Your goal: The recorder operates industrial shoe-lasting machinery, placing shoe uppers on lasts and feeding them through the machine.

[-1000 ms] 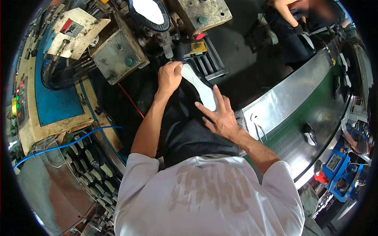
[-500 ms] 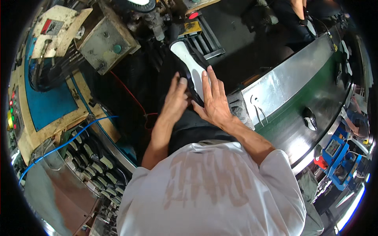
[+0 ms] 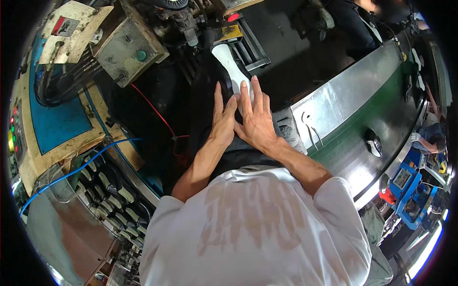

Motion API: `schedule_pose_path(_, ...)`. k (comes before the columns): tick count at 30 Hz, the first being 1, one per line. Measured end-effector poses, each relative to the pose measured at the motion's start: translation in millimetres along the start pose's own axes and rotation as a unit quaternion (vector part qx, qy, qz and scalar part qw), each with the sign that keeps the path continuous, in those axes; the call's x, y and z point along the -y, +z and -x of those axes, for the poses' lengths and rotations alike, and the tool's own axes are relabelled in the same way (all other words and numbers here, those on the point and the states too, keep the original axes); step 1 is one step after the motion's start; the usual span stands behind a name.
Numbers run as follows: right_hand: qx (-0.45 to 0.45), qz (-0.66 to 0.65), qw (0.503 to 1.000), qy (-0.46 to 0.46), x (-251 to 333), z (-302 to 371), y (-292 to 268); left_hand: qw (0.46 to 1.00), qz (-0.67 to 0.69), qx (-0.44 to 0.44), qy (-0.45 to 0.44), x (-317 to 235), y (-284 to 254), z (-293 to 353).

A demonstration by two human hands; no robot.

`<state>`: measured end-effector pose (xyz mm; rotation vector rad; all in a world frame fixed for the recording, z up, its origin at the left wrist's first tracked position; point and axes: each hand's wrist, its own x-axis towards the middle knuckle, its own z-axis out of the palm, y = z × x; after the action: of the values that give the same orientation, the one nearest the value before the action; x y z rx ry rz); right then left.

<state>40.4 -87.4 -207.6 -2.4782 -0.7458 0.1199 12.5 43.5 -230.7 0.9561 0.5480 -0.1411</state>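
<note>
Dark floor (image 3: pixel 281 35) borders a metal-edged green bench (image 3: pixel 348 143), a light strip (image 3: pixel 428 254) glowing lower right.

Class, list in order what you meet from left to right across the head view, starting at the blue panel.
Blue panel, grey box, left hand, right hand, pliers, dark-and-white shoe on the green surface.

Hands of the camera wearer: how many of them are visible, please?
2: the left hand, at the near end of the shoe; the right hand, partly over its white sole.
</note>
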Motion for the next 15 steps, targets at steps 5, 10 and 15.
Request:
schedule_pose_path(5,0.022,-0.015,1.000,-0.003,0,-4,-8,0.969,0.213,0.095,-0.081,-19,-14,-26)
schedule_pose_path(10,0.020,-0.022,0.999,-0.020,-5,-6,-19,0.996,0.006,-0.086,-0.012,-7,8,-30)
schedule_pose_path(15,0.047,-0.038,0.998,-0.030,-24,-21,-48,0.973,0.093,0.018,-0.209,-54,-35,-40)
